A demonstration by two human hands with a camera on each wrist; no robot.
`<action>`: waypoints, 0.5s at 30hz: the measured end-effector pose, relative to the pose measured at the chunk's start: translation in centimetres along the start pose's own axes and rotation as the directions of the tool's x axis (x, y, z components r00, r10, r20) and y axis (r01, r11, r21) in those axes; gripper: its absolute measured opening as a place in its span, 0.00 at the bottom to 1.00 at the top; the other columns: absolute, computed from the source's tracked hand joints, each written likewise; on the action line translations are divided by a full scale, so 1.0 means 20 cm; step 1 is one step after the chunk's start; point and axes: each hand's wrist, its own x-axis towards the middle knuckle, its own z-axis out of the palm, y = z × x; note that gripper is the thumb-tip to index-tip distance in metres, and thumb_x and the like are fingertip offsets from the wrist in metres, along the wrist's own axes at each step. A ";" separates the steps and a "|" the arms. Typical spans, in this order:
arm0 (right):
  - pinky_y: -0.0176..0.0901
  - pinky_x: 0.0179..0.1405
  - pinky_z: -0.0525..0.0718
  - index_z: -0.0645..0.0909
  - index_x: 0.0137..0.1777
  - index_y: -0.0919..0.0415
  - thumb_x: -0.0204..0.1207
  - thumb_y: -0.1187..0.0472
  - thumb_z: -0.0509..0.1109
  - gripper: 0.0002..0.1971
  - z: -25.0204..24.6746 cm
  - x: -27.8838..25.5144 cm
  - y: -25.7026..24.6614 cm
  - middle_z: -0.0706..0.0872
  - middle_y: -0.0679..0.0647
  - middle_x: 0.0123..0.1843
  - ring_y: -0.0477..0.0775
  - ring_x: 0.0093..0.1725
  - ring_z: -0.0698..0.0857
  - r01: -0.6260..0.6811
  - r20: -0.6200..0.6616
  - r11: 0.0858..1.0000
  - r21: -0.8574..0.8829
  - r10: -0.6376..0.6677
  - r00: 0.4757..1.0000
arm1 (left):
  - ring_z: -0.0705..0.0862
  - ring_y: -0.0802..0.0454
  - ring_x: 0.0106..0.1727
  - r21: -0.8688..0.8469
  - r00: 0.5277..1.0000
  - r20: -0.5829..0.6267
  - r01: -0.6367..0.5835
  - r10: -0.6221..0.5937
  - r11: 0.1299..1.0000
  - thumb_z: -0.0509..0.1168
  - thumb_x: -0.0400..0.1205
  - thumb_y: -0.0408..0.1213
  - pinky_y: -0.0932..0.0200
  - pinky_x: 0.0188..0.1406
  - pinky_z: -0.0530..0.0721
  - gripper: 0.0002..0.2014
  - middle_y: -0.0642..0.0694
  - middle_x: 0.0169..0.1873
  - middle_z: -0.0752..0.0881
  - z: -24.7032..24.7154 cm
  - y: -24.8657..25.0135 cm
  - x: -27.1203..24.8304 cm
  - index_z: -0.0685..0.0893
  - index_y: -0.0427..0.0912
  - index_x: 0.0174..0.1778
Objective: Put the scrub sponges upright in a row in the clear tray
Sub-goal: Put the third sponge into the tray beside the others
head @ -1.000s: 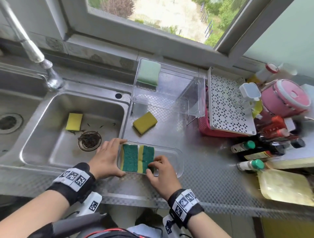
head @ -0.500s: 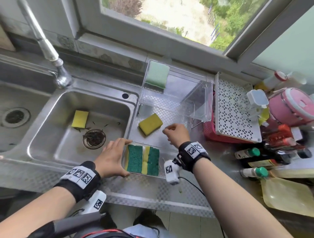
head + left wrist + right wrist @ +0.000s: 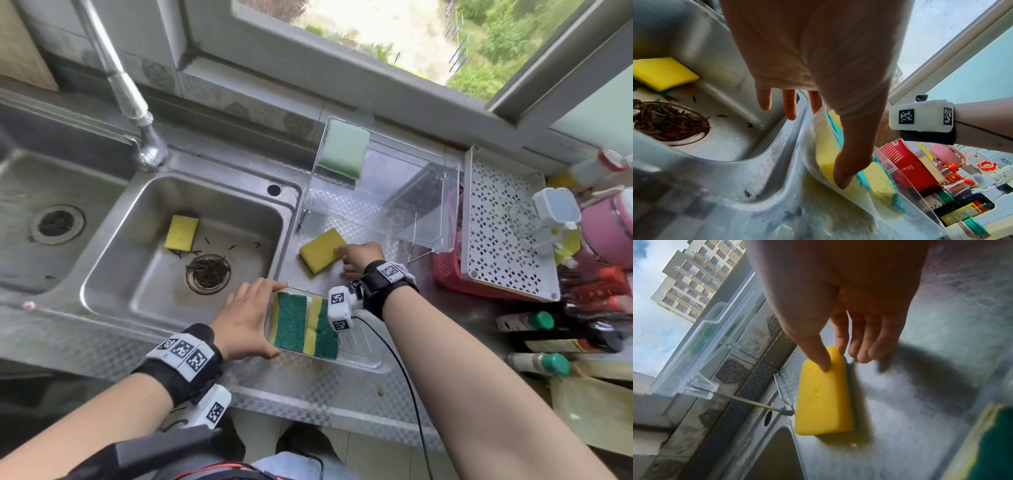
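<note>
A clear tray (image 3: 359,354) lies on the steel counter near its front edge. Two green-and-yellow scrub sponges (image 3: 291,322) stand on edge side by side in its left half. My left hand (image 3: 263,318) holds the tray's left end, thumb on the near corner (image 3: 842,178) and fingers over the far corner. A yellow sponge (image 3: 320,251) lies flat on the counter behind the tray. My right hand (image 3: 352,257) pinches its right end, thumb on the yellow face (image 3: 824,366) and fingers at the edge. Another yellow sponge (image 3: 181,233) lies in the sink, and a pale green one (image 3: 342,150) sits in the clear rack.
The sink basin (image 3: 113,246) with a debris-filled strainer (image 3: 207,274) is left of the tray, with the faucet (image 3: 130,99) behind it. A raised clear rack (image 3: 428,212) overhangs the counter. A red basket under a white perforated lid (image 3: 503,219), bottles (image 3: 534,322) and a pink pot (image 3: 609,226) crowd the right.
My right hand has left the tray's sponges and reached back to the yellow sponge on the counter, now touching it. The left hand has stayed on the tray's left end.
</note>
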 end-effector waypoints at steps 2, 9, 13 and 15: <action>0.51 0.34 0.91 0.85 0.46 0.70 0.68 0.62 0.82 0.13 -0.03 -0.02 -0.02 0.89 0.63 0.41 0.59 0.31 0.87 0.020 -0.009 0.999 0.050 -0.019 1.000 | 0.68 0.54 0.60 0.000 1.000 0.001 -0.002 0.002 1.000 0.77 0.49 0.57 0.50 0.59 0.74 0.54 0.58 0.62 0.70 0.00 0.00 0.00 0.61 0.58 0.73; 0.38 0.16 0.73 0.76 0.58 0.68 0.75 0.72 0.75 0.15 -0.20 -0.23 0.03 0.85 0.66 0.48 0.53 0.21 0.83 0.184 -0.024 0.900 0.396 -0.190 0.981 | 0.70 0.55 0.61 -0.015 1.000 0.001 -0.026 0.026 1.000 0.77 0.49 0.58 0.52 0.60 0.75 0.54 0.58 0.62 0.71 -0.01 0.00 0.00 0.63 0.56 0.73; 0.41 0.24 0.85 0.82 0.61 0.66 0.76 0.77 0.74 0.15 -0.32 -0.43 0.18 0.87 0.63 0.49 0.59 0.29 0.90 0.413 -0.087 0.840 0.353 -0.410 0.908 | 0.70 0.56 0.62 -0.024 0.999 -0.003 -0.037 0.037 0.999 0.78 0.49 0.58 0.51 0.62 0.75 0.54 0.58 0.63 0.71 -0.01 0.00 0.00 0.63 0.55 0.73; 0.45 0.31 0.88 0.83 0.55 0.60 0.72 0.79 0.75 0.17 -0.36 -0.53 0.29 0.91 0.59 0.46 0.60 0.32 0.92 0.496 -0.117 0.832 0.250 -0.483 0.868 | 0.70 0.56 0.61 -0.021 0.999 -0.006 -0.041 0.041 0.999 0.78 0.50 0.58 0.52 0.61 0.75 0.54 0.58 0.62 0.71 -0.01 0.00 0.00 0.63 0.54 0.73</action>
